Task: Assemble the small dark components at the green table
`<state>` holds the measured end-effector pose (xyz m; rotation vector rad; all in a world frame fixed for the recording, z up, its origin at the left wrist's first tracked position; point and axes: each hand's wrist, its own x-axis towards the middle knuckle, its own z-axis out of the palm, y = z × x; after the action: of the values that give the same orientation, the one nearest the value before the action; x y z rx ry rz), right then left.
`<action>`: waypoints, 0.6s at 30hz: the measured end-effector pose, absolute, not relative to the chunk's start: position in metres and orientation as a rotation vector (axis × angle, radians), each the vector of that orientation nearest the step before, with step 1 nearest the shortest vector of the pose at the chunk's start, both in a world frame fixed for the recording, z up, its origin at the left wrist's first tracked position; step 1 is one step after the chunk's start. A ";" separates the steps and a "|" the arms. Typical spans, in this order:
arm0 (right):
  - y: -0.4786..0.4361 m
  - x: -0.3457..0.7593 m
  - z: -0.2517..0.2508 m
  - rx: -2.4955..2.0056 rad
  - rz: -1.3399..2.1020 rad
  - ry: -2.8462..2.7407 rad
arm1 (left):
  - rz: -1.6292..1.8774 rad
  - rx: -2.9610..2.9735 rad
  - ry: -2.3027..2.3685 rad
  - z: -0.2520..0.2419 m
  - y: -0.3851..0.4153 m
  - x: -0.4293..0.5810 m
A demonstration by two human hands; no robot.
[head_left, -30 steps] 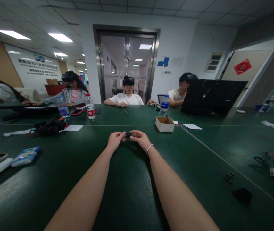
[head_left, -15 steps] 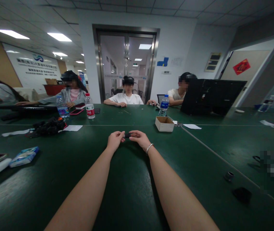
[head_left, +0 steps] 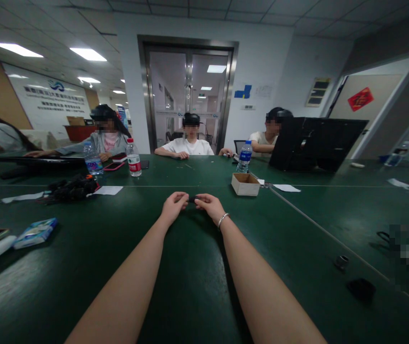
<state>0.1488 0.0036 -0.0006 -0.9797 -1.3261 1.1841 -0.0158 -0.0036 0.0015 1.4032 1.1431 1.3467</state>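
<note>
A small dark cylindrical piece (head_left: 192, 199) sits between my two hands, just above the green table (head_left: 190, 267). The fingertips of my left hand (head_left: 174, 207) pinch its left end. My right hand (head_left: 209, 208), with a silver bracelet at the wrist, grips its right end between thumb and fingers. Most of the piece is covered by fingers, so its exact kind cannot be made out. Beyond my right hand stands an open wooden box (head_left: 245, 185); its inside floor is hardly visible.
Water bottles (head_left: 134, 158) (head_left: 244, 157) stand farther back. Black cables (head_left: 71, 187) and a blue-white packet (head_left: 35, 233) lie left. At right are a small dark ring-like part (head_left: 342, 262), a black object (head_left: 361, 289) and a monitor (head_left: 315, 143). Several people sit across the table.
My left fingers have shifted slightly up and right along the dark piece, covering more of its left end. My right hand has barely moved.
</note>
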 end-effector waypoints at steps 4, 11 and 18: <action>0.003 0.149 0.000 -0.977 1.192 -1.324 | 1.199 1.456 1.324 0.000 -0.003 -0.016; 0.006 0.149 -0.002 -0.992 1.194 -1.313 | 1.353 1.535 1.148 -0.002 0.000 -0.019; 0.005 0.150 -0.002 -0.987 1.187 -1.343 | 1.309 1.582 1.173 0.000 -0.003 -0.019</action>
<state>0.1499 0.0046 -0.0020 -0.9866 -1.3427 1.1867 -0.0192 -0.0027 0.0002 1.5822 1.1735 1.3093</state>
